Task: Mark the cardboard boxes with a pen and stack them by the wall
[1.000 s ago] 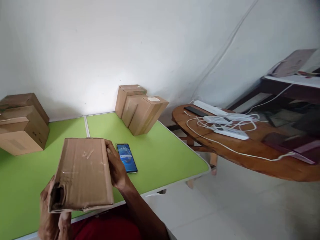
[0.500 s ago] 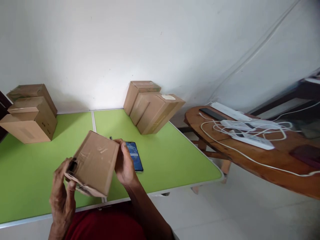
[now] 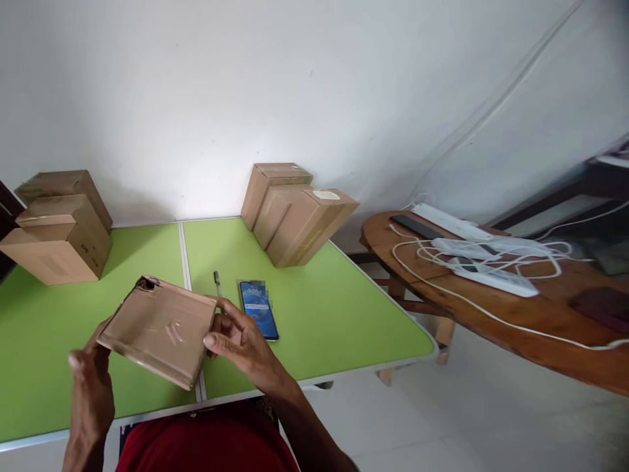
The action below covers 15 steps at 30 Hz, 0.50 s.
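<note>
So my right grip (image 3: 253,351) has the torn box (image 3: 162,331) clamped, left grip (image 3: 92,390) I can't tell, it's up but not set down yet.

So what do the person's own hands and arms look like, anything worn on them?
Both the left hand and right hand are bare, with no glove, ring or watch visible. The right forearm shows no sleeve. A plain red garment covers the body.

Between the fingers (image 3: 236,313) we see a matt cardboard box (image 3: 157,328), rough at its torn corner, shiny in streaks; below them, a smooth table (image 3: 334,321); just beyond, a glossy-screened phone (image 3: 258,313).
</note>
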Motion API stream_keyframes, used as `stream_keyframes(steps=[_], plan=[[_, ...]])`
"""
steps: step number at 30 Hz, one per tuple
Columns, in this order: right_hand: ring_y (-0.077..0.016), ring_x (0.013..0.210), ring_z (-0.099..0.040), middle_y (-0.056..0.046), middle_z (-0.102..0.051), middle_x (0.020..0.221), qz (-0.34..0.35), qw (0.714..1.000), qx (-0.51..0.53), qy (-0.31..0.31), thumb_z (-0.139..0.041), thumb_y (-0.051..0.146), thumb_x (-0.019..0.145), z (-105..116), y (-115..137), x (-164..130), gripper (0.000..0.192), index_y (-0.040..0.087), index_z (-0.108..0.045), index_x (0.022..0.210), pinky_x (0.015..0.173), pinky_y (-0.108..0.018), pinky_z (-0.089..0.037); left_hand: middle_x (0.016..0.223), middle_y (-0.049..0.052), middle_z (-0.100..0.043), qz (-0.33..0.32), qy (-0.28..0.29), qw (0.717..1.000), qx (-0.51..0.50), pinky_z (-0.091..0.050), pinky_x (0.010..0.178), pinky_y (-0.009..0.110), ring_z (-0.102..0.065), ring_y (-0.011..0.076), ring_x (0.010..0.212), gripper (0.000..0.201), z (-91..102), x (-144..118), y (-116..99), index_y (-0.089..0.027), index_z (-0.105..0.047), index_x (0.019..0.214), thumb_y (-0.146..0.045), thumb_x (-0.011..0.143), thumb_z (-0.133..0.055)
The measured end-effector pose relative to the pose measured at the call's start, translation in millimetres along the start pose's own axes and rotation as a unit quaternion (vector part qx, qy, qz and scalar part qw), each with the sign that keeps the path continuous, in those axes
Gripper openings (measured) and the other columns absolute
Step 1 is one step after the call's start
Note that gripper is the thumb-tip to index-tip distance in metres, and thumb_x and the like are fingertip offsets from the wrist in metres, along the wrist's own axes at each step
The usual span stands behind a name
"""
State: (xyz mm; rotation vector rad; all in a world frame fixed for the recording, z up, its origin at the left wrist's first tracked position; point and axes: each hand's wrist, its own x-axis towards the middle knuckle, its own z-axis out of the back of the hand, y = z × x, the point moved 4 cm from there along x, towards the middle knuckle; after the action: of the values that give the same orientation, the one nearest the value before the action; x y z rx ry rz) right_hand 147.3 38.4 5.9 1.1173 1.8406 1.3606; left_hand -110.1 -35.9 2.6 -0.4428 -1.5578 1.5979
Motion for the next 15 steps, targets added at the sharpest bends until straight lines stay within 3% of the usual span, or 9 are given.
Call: stream_keyframes(steps=[2, 6, 10, 12, 15], plan=[[-0.0185, 0.079, -0.064, 0.002, -0.069, 0.087, -0.013, 1.000, -0.018, 0.016, -0.100, 0.065, 0.080, -2.5, 2.8, -8.8, 0.077, 0.025, -0.068, 0.137, 0.072, -0.031, -0.051, 0.093, 0.010, -0.078, 0.011, 0.009, 1.000, -0.011, -0.066, 0.080, 0.045, -0.074, 0.0338, 0.094, 0.060, -2.3, -9.7, -4.3, -0.023, -0.083, 0.100, -0.080, 0.092, -0.068], [-0.0229, 0.085, -0.075, -0.001, -0.078, 0.091, -0.020, 0.999, -0.013, 0.032, -0.098, 0.059, 0.085, -17.8, 11.9, -25.3, 0.070, 0.026, -0.067, 0.137, 0.078, -0.035, -0.058, 0.091, 0.003, -0.072, 0.053, -0.048, 0.992, -0.103, -0.061, 0.068, 0.037, -0.064, 0.0227, 0.075, 0.052, -8.5, -8.9, -33.5, -0.025, -0.077, 0.107, -0.067, 0.079, -0.088], [-0.0281, 0.110, -0.080, -0.008, -0.083, 0.117, 0.035, 0.998, -0.039, 0.020, -0.093, 0.057, 0.092, -30.5, 18.0, -27.1, 0.069, 0.028, -0.064, 0.147, 0.094, -0.039, -0.062, 0.106, 0.004, -0.075, -0.056, -0.083, 0.985, -0.139, -0.057, 0.074, 0.035, -0.065, 0.0234, 0.089, 0.037, -14.6, 14.2, -68.6, -0.027, -0.080, 0.105, -0.054, 0.082, -0.090], [-0.0276, 0.105, -0.081, -0.008, -0.083, 0.115, 0.036, 0.998, -0.054, 0.010, -0.091, 0.057, 0.093, -30.7, 10.7, -24.7, 0.069, 0.028, -0.063, 0.148, 0.090, -0.038, -0.063, 0.105, 0.004, -0.076, -0.068, -0.057, 0.986, -0.139, -0.057, 0.074, 0.035, -0.065, 0.0243, 0.090, 0.037, -19.9, 26.6, -66.9, -0.027, -0.081, 0.103, -0.053, 0.079, -0.091], [-0.0237, 0.085, -0.079, -0.005, -0.082, 0.100, 0.015, 0.997, -0.080, -0.003, -0.088, 0.060, 0.096, -21.8, -4.4, -23.2, 0.069, 0.025, -0.062, 0.150, 0.075, -0.034, -0.061, 0.093, 0.003, -0.075, -0.027, -0.014, 0.990, -0.136, -0.049, 0.061, 0.030, -0.061, 0.0197, 0.076, 0.042, -27.3, 38.6, -46.4, -0.024, -0.081, 0.097, -0.056, 0.073, -0.094]])
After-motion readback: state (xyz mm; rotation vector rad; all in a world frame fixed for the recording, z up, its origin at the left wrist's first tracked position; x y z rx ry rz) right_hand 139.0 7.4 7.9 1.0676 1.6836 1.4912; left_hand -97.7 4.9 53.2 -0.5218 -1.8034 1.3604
